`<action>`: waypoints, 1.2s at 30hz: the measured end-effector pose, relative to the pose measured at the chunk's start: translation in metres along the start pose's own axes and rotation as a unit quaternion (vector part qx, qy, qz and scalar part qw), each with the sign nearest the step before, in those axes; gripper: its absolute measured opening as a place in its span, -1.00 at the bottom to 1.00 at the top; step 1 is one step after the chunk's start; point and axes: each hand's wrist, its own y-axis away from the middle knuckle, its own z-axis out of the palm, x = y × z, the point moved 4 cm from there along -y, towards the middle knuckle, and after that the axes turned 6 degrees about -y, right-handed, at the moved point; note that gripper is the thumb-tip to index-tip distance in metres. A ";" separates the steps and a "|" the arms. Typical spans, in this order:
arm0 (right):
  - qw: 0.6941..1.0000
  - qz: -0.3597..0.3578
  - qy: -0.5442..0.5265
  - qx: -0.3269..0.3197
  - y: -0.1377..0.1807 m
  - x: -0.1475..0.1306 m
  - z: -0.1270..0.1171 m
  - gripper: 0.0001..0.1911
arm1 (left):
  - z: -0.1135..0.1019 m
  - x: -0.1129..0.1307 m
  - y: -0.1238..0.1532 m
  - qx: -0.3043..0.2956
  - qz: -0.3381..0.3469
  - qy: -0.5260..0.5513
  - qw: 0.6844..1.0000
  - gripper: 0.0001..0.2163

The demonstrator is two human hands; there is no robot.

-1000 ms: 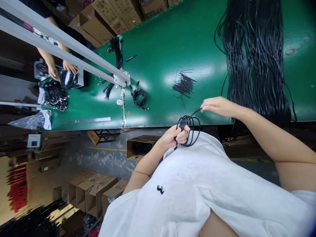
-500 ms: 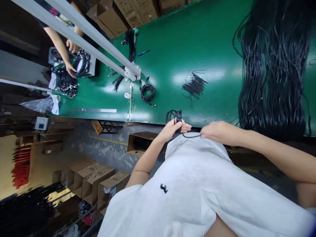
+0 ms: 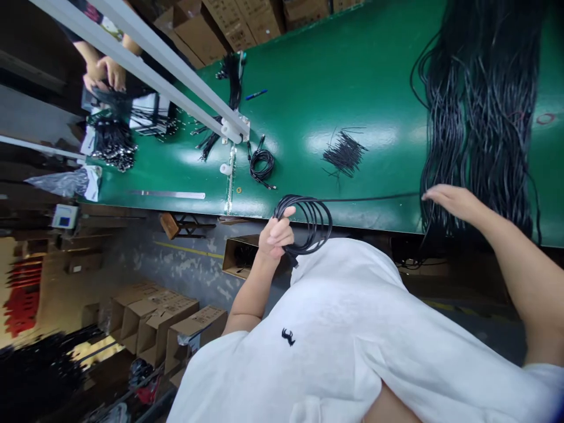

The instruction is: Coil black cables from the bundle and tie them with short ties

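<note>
Loops of a black cable (image 3: 314,226) hang from my left hand (image 3: 278,235), whose fingers are closed around one side of the coil. A connector end dangles below that hand. From the coil a straight length of the same cable runs right across the table edge to my right hand (image 3: 452,200), which is closed on it beside the big bundle of black cables (image 3: 478,141). A pile of short black ties (image 3: 344,153) lies on the green table beyond the coil. To its left rests a finished-looking coiled cable (image 3: 262,165).
White posts (image 3: 176,73) cross the green table (image 3: 379,76) at the left. A metal ruler (image 3: 171,194) and a blue pen (image 3: 256,94) lie on it. At the far left a co-worker's hands (image 3: 106,73) handle black cables. Cardboard boxes (image 3: 154,320) stand on the floor.
My right hand has moved right, drawing the cable out straight. The coil in my left hand has shifted left and spread into wider loops. The co-worker's hands have come together.
</note>
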 end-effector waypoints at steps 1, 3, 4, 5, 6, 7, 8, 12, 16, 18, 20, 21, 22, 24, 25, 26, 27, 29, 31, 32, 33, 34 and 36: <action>0.999 -0.001 0.046 -0.008 0.006 0.011 0.005 -0.75 | -0.004 0.004 0.000 0.025 0.006 0.015 1.000 -0.77; 0.989 -0.047 0.136 -0.039 0.025 0.007 0.019 -0.77 | -0.009 0.004 -0.004 0.052 0.000 0.015 0.999 -0.71; 0.980 -0.087 0.172 -0.050 0.037 -0.007 0.028 -0.74 | -0.010 0.003 -0.009 0.053 -0.006 -0.002 0.999 -0.70; 0.970 -0.135 0.196 -0.058 0.050 -0.027 0.036 -0.70 | -0.011 0.000 -0.014 0.047 -0.009 -0.031 0.998 -0.69; 0.958 -0.187 0.208 -0.065 0.062 -0.052 0.044 -0.66 | -0.010 -0.004 -0.020 0.038 -0.012 -0.067 0.997 -0.68; 0.945 -0.243 0.208 -0.071 0.073 -0.080 0.052 -0.63 | -0.009 -0.010 -0.025 0.025 -0.017 -0.106 0.994 -0.66; 0.930 -0.297 0.201 -0.076 0.081 -0.108 0.057 -0.61 | -0.008 -0.016 -0.031 0.011 -0.025 -0.144 0.989 -0.63; 0.881 -0.424 0.192 -0.079 0.081 -0.197 0.066 -0.60 | 0.006 -0.050 -0.041 -0.071 -0.073 -0.237 0.966 -0.56; 0.893 -0.388 0.215 -0.072 0.051 -0.222 0.056 -0.67 | 0.024 -0.076 -0.030 -0.184 -0.137 -0.246 0.942 -0.54; 0.910 -0.363 0.189 -0.067 0.045 -0.221 0.050 -0.71 | 0.030 -0.079 -0.022 -0.218 -0.161 -0.224 0.936 -0.53; 0.920 -0.362 0.149 -0.037 0.046 -0.222 0.046 -0.73 | 0.035 -0.079 -0.013 -0.248 -0.187 -0.210 0.927 -0.53; 0.918 -0.372 0.133 -0.019 0.048 -0.224 0.046 -0.71 | 0.038 -0.079 -0.008 -0.269 -0.203 -0.209 0.918 -0.53; 0.912 -0.391 0.122 -0.009 0.050 -0.228 0.049 -0.69 | 0.041 -0.078 -0.002 -0.293 -0.222 -0.213 0.905 -0.52; 0.887 -0.445 0.113 -0.048 0.056 -0.241 0.061 -0.69 | 0.046 -0.076 0.007 -0.336 -0.253 -0.228 0.878 -0.53; 0.875 -0.461 0.114 -0.090 0.057 -0.248 0.069 -0.70 | 0.048 -0.074 0.010 -0.346 -0.264 -0.236 0.869 -0.53; 0.869 -0.462 0.120 -0.132 0.058 -0.255 0.076 -0.72 | 0.048 -0.072 0.012 -0.347 -0.271 -0.242 0.865 -0.53; 0.868 -0.449 0.130 -0.164 0.057 -0.262 0.082 -0.74 | 0.046 -0.068 0.012 -0.338 -0.274 -0.243 0.867 -0.53; 0.884 -0.398 0.159 -0.185 0.052 -0.274 0.087 -0.80 | 0.041 -0.061 0.011 -0.314 -0.267 -0.232 0.881 -0.52; 0.906 -0.343 0.186 -0.164 0.044 -0.282 0.086 -0.84 | 0.033 -0.053 0.007 -0.290 -0.236 -0.213 0.903 -0.55; 0.914 -0.322 0.188 -0.158 0.039 -0.284 0.085 -0.85 | 0.028 -0.050 0.005 -0.274 -0.218 -0.204 0.914 -0.57; 0.922 -0.307 0.175 -0.161 0.034 -0.283 0.086 -0.85 | 0.023 -0.048 0.003 -0.252 -0.200 -0.196 0.926 -0.58; 0.928 -0.296 0.146 -0.171 0.029 -0.282 0.087 -0.84 | 0.016 -0.046 0.002 -0.225 -0.186 -0.187 0.938 -0.59; 0.934 -0.286 0.062 -0.204 0.021 -0.277 0.094 -0.78 | 0.000 -0.044 0.003 -0.171 -0.175 -0.170 0.955 -0.59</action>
